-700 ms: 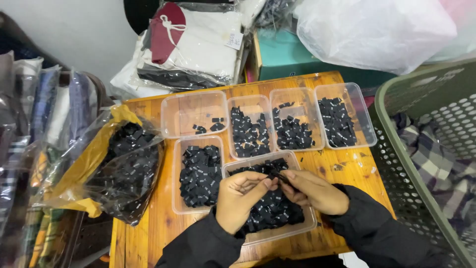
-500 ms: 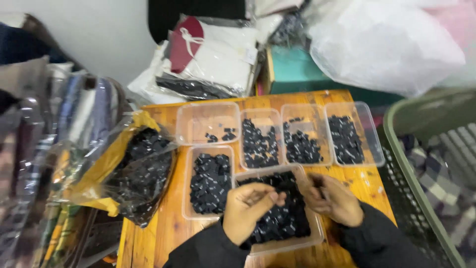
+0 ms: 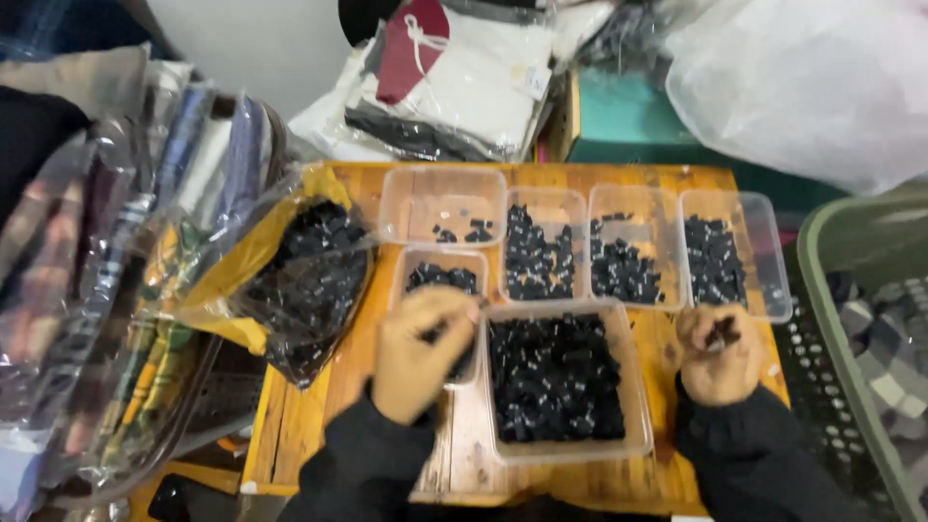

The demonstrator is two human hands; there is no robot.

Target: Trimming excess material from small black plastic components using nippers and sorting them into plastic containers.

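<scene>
Left hand (image 3: pixel 418 354) hovers, fingers pinched on nothing discernible, over small clear tray of black pieces (image 3: pixel 437 280) at 12 o'clock; right hand (image 3: pixel 717 352) grips black pieces (image 3: pixel 720 333), large clear tray (image 3: pixel 561 382) at its 9 o'clock.

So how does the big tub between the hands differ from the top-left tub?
The big tub is the larger and lies nearest the person; the top-left tub is smaller and sits in the far row. The big tub is heaped with small black pieces; the top-left tub holds only a few, its floor mostly bare. Both are clear plastic, open-topped, on the wooden table.
</scene>
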